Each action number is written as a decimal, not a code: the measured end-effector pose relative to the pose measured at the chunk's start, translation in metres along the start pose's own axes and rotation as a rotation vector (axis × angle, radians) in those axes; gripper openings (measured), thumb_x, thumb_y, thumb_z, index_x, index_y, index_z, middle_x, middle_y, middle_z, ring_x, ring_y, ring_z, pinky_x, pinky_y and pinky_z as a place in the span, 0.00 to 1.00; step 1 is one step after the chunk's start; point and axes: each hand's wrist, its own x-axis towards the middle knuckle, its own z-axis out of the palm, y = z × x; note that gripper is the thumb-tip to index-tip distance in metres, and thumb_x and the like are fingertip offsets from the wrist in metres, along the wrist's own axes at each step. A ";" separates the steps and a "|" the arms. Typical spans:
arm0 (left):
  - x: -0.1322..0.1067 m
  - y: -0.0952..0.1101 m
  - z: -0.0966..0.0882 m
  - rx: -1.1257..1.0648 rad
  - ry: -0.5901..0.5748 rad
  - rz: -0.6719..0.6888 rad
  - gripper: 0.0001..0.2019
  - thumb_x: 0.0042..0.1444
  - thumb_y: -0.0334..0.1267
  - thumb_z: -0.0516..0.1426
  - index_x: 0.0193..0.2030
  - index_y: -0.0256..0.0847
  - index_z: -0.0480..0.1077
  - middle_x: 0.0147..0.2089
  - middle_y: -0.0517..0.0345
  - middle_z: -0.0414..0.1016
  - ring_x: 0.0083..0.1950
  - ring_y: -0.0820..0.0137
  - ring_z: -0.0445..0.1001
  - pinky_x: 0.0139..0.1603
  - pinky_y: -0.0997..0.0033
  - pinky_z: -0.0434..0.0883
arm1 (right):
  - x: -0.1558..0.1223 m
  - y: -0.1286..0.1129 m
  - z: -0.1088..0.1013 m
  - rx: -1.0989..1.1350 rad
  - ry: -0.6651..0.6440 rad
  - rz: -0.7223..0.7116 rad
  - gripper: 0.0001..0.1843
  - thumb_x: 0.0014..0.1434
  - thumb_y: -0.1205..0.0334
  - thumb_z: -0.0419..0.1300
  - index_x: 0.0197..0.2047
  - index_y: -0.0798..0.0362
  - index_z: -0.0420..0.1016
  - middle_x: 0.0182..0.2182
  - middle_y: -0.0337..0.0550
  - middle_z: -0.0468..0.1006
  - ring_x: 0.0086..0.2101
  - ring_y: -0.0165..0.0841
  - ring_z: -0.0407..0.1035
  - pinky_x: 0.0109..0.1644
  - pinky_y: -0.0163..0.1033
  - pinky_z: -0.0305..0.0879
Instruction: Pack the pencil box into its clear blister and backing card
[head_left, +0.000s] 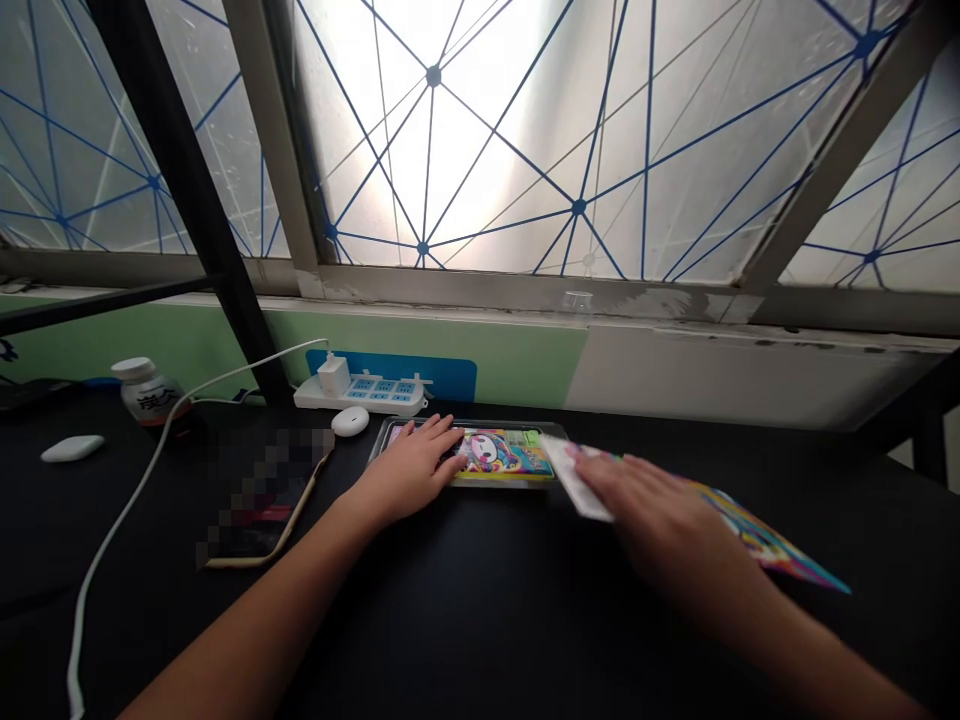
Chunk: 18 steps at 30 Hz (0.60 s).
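A colourful picture tray (504, 452) with a cartoon design lies flat on the black table (480, 620) near the wall. My left hand (415, 463) rests flat on the tray's left part, fingers stretched out. My right hand (651, 505) is smeared by motion and grips a colourful sheet or card (765, 535) with a white edge, held just right of the tray and slightly above the table. The right fingers are partly hidden by the blur.
A white power strip (361, 392) with a plugged charger and white cable (127, 500) sits by the wall. A white bottle (147, 391), a small white round object (350, 421), a white mouse-like item (72, 448) and a blurred-out flat object (259, 495) lie to the left.
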 end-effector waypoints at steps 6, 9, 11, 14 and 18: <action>0.004 0.018 0.009 -0.007 0.052 0.015 0.23 0.71 0.45 0.44 0.67 0.41 0.65 0.72 0.45 0.60 0.75 0.56 0.55 0.72 0.42 0.52 | -0.007 -0.114 0.023 0.083 -0.072 -0.411 0.22 0.65 0.69 0.50 0.60 0.56 0.72 0.56 0.55 0.78 0.52 0.50 0.76 0.50 0.50 0.78; 0.010 0.020 0.010 -0.024 0.039 0.033 0.23 0.70 0.44 0.46 0.66 0.42 0.66 0.72 0.47 0.61 0.74 0.56 0.56 0.71 0.41 0.53 | 0.014 -0.129 0.039 0.187 -0.197 -0.359 0.26 0.68 0.62 0.50 0.65 0.63 0.66 0.62 0.63 0.70 0.58 0.56 0.69 0.56 0.56 0.73; 0.016 0.018 0.011 -0.031 0.024 0.045 0.22 0.69 0.45 0.49 0.65 0.43 0.68 0.70 0.48 0.64 0.73 0.56 0.58 0.71 0.43 0.55 | 0.035 -0.128 0.044 0.275 -0.268 -0.265 0.28 0.69 0.58 0.50 0.68 0.63 0.62 0.65 0.63 0.66 0.63 0.55 0.62 0.64 0.59 0.64; 0.023 0.015 0.010 -0.028 0.017 0.054 0.21 0.68 0.45 0.50 0.64 0.44 0.70 0.69 0.50 0.66 0.73 0.57 0.59 0.71 0.48 0.57 | 0.063 -0.124 0.048 0.380 -0.300 -0.156 0.30 0.70 0.54 0.51 0.69 0.62 0.62 0.66 0.62 0.65 0.67 0.51 0.55 0.70 0.58 0.53; 0.020 0.016 0.009 0.000 0.019 0.077 0.21 0.70 0.46 0.49 0.64 0.44 0.69 0.70 0.50 0.65 0.73 0.57 0.59 0.70 0.48 0.57 | 0.075 -0.117 0.052 0.492 -0.312 -0.154 0.34 0.68 0.47 0.55 0.70 0.58 0.61 0.67 0.59 0.64 0.68 0.50 0.53 0.71 0.57 0.49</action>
